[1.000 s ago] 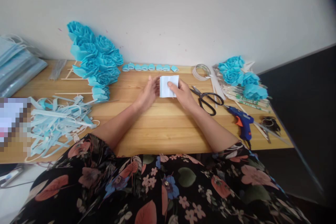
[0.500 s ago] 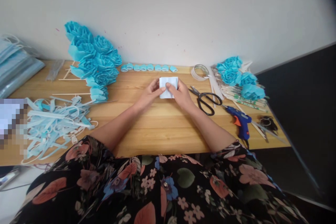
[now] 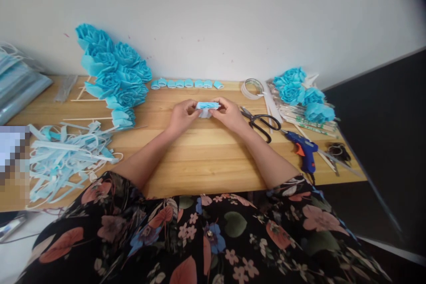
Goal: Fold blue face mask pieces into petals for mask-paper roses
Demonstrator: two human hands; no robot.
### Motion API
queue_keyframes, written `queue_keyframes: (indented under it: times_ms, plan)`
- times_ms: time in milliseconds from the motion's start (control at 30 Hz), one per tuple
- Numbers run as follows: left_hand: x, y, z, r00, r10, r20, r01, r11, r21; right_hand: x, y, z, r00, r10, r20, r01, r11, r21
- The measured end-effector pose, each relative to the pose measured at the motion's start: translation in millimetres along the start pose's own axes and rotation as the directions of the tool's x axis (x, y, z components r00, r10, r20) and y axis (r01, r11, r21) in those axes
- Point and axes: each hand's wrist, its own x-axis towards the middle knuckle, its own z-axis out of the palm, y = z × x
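A small folded piece of mask fabric (image 3: 208,106), blue along its upper side and white below, is held over the middle of the wooden table (image 3: 199,164). My left hand (image 3: 182,116) pinches its left end between thumb and fingers. At the other end my right hand (image 3: 230,114) grips it the same way, thumb toward me. Beyond the hands, several small rolled blue pieces (image 3: 179,83) lie in a row near the wall. Black-handled scissors (image 3: 262,120) rest just right of my right hand, blades partly apart.
Left are a bunch of blue fabric roses (image 3: 116,69), a heap of cut mask strips (image 3: 73,155) and bagged masks (image 3: 20,84). Tape rolls (image 3: 252,88), more blue roses (image 3: 304,93) on wrapped sticks, and a blue glue gun (image 3: 304,148) lie right.
Both hands have tilted the folded fabric, so its blue layered edge shows where its flat white face was before. The view has shifted slightly.
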Motion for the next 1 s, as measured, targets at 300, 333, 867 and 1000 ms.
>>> queue_keyframes:
  times_ms: [300, 333, 867, 1000]
  plan:
    - [0.4, -6.1, 1.0, 0.998, 0.014, 0.062, -0.022, 0.990, 0.138, -3.4, -1.0, 4.0, 0.998, 0.024, 0.058, -0.020, 0.998, -0.063]
    - [0.1, -5.1, 0.7, 0.998, 0.027, 0.052, -0.034, 0.990, 0.138, -3.5, -1.5, 3.7, 0.998, 0.020, 0.052, -0.017, 0.998, -0.058]
    - [-1.9, -3.4, 4.2, 0.978, -0.135, 0.160, 0.189, 0.897, -0.400, -2.5, -2.0, 6.9, 0.992, 0.084, 0.098, -0.098, 0.983, 0.153]
    - [-1.9, -3.5, 1.7, 0.973, -0.159, 0.167, 0.217, 0.875, -0.432, -1.6, 0.6, 5.1, 0.984, 0.115, 0.133, -0.143, 0.965, 0.219]
